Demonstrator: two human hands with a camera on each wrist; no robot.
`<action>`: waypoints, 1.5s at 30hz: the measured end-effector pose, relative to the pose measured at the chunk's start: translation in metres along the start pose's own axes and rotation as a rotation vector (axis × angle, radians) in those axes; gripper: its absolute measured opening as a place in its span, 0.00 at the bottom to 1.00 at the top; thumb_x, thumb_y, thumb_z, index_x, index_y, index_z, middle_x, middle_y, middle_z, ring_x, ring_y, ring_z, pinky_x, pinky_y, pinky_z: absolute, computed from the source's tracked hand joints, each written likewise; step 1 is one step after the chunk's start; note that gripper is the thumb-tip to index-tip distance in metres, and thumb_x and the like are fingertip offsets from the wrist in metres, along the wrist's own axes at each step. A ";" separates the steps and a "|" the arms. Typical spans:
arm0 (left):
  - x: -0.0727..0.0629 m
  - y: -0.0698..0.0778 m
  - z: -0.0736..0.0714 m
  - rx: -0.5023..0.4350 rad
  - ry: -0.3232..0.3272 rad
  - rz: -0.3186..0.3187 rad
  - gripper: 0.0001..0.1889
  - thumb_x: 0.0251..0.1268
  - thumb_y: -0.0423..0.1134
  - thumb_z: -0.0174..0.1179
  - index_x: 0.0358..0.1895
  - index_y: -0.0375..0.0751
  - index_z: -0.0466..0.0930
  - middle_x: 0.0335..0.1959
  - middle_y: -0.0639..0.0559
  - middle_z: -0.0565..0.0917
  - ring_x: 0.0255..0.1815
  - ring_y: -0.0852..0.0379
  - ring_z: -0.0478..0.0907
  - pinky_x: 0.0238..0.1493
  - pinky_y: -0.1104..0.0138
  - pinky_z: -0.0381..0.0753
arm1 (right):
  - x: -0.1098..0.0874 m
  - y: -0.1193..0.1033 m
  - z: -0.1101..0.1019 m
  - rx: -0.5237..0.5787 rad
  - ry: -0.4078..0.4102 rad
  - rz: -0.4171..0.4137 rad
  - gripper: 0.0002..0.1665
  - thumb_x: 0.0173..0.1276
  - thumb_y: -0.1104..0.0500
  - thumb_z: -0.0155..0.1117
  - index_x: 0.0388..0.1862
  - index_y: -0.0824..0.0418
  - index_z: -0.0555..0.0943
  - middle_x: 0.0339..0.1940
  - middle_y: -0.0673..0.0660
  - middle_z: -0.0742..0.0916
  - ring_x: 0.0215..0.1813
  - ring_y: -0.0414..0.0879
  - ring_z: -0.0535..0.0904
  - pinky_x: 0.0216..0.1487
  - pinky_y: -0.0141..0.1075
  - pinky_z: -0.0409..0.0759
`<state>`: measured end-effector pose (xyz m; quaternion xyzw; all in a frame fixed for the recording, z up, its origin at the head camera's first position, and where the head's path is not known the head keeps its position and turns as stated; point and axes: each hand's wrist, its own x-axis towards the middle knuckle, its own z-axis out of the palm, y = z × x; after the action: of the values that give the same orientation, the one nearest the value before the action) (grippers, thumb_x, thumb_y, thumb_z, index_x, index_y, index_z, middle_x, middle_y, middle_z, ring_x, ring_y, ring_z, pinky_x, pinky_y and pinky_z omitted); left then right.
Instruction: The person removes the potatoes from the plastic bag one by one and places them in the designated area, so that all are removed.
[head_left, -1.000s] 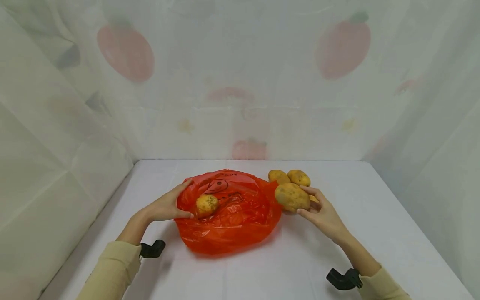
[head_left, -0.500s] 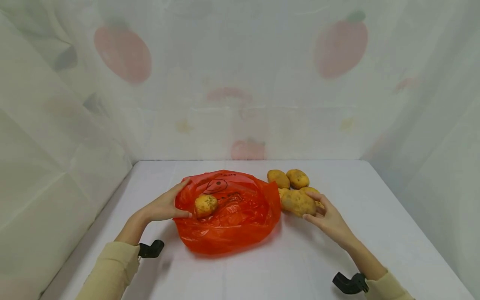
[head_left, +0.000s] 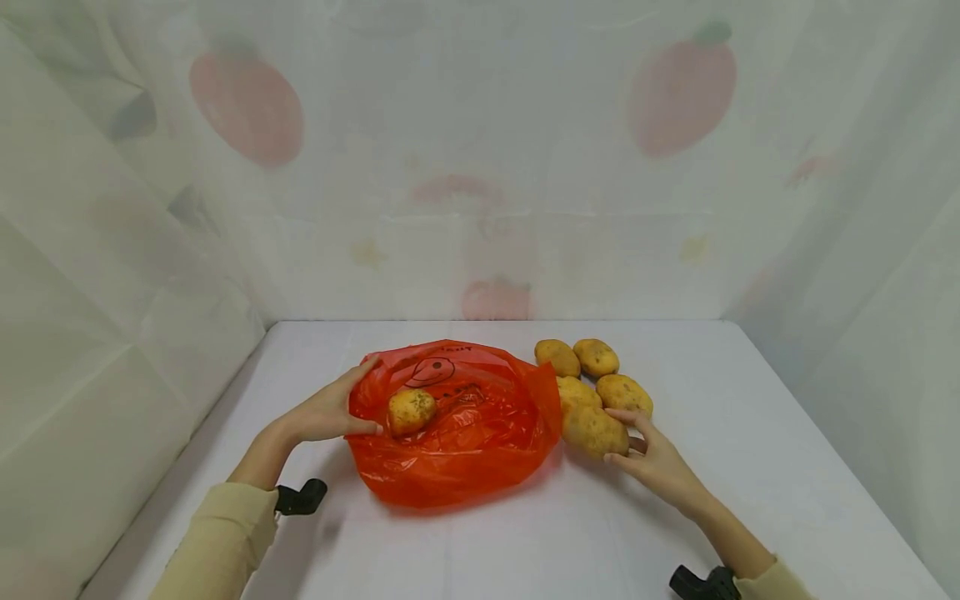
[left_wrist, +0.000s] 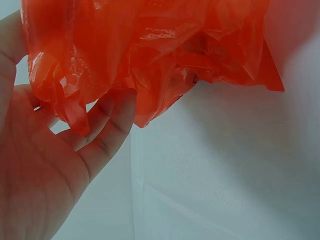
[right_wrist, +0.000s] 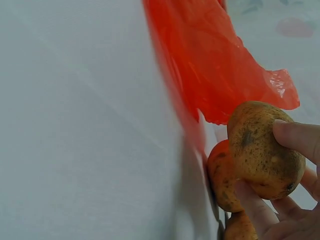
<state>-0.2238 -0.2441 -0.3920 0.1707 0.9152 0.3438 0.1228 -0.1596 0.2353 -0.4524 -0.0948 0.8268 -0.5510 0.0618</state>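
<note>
A red plastic bag (head_left: pixel 465 475) lies with its mouth spread wide, and one potato (head_left: pixel 412 412) rests inside it. My left hand (head_left: pixel 326 412) grips the bag's left rim; in the left wrist view the fingers (left_wrist: pixel 112 130) bend round the crumpled film. Right of the bag, my right hand (head_left: pixel 663 467) holds another potato (head_left: pixel 596 432) between thumb and fingers. In the right wrist view this held potato (right_wrist: pixel 265 150) has dark specks and partly covers a potato (right_wrist: pixel 223 175) behind it.
Several loose potatoes (head_left: pixel 625 394) lie close together on the white table (head_left: pixel 750 467), right of the bag. White fabric walls (head_left: pixel 600 275) with faded fruit prints enclose the table at the back and sides. A black wrist mount (head_left: pixel 302 497) sits on each forearm.
My right hand has drawn the held potato back toward the table's front, slightly rightward, uncovering other potatoes behind it. My left hand and the bag have stayed nearly in place.
</note>
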 end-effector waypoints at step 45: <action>-0.001 -0.002 0.003 -0.029 0.009 0.023 0.57 0.45 0.49 0.71 0.74 0.49 0.39 0.73 0.39 0.46 0.71 0.36 0.47 0.60 0.44 0.65 | 0.009 0.019 0.018 -0.194 -0.015 -0.091 0.36 0.56 0.59 0.69 0.64 0.54 0.67 0.64 0.66 0.69 0.55 0.62 0.75 0.47 0.36 0.80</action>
<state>-0.2222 -0.2444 -0.3953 0.1777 0.9087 0.3592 0.1171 -0.1664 0.2241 -0.4767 -0.1420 0.8707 -0.4697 0.0332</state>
